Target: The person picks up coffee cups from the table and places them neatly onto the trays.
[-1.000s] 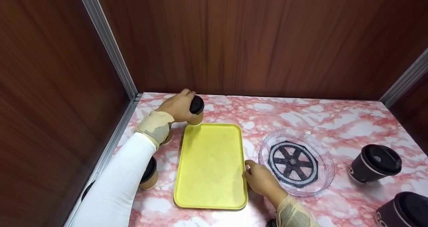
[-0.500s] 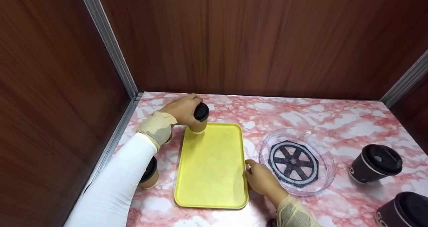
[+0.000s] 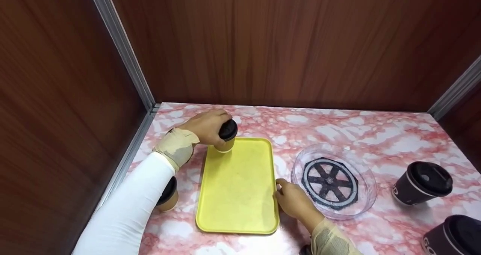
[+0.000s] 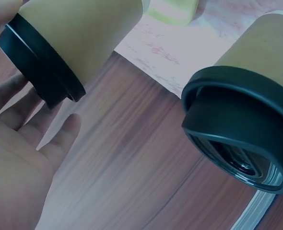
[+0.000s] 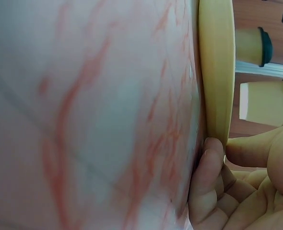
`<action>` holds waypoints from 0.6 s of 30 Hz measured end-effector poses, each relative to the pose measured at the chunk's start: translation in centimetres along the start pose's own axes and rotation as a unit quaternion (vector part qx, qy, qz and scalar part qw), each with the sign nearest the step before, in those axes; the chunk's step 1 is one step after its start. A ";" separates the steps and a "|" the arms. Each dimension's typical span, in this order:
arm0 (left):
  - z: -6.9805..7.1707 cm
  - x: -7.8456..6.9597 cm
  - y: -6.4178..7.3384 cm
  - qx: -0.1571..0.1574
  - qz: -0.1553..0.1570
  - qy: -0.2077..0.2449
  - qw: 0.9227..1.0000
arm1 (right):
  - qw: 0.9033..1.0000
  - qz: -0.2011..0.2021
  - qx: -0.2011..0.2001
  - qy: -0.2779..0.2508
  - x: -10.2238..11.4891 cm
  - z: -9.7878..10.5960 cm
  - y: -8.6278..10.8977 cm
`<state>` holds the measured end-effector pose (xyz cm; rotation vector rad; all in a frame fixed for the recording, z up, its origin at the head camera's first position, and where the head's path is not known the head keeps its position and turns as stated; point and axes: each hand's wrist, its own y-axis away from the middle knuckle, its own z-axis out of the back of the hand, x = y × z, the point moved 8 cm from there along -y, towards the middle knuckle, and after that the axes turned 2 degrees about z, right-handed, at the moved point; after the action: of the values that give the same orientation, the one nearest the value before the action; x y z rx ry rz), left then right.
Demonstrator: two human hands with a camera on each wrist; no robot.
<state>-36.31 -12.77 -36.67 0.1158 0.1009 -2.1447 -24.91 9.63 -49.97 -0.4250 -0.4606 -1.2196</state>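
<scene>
yellow tray (image 3: 240, 187), pinched at its edge by the right hand (image 3: 295, 200), likely for steadiness; left hand (image 3: 206, 127) grips a cup (image 3: 225, 147) round its lid (image 3: 228, 129), probably for balance

"GO" on nearer dark cup (image 3: 451, 235), "D" on farther cup (image 3: 421, 183)

The marbled table (image 3: 255, 121) bears a yellow tray (image 3: 240, 187), clear dish (image 3: 364, 183) and lidded cups (image 3: 419, 185).

A person is wearing a long, smooth white fabric sleeve (image 3: 122, 204) on the left, forming faint folds. 2 wrinkled, pale-yellow, cuff-shaped wraps are encircling the wrists: the left wrap (image 3: 176, 144) is showing greyish patches, the right wrap (image 3: 331, 238) a grey, mesh-like patch.
</scene>
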 end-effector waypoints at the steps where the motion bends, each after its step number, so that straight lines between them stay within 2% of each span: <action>1: -0.1 0.0 0.0 0.000 -0.002 0.002 1.000 | 1.000 0.000 0.000 0.000 0.0 0.0 0.0; 8: -0.7 0.2 0.4 0.011 -0.009 0.026 1.000 | 1.000 0.003 0.002 -0.004 0.0 -0.2 -0.1; 11: -1.0 0.3 0.4 0.016 -0.008 0.021 1.000 | 1.000 0.004 0.003 -0.005 0.0 -0.3 -0.1; 18: -1.2 -0.1 0.2 0.020 -0.027 0.014 0.999 | 1.000 0.002 0.000 -0.006 -0.1 -0.2 -0.1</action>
<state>-36.00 -12.67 -37.91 0.1682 0.0775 -2.1995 -25.02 9.54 -50.14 -0.4334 -0.4703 -1.2137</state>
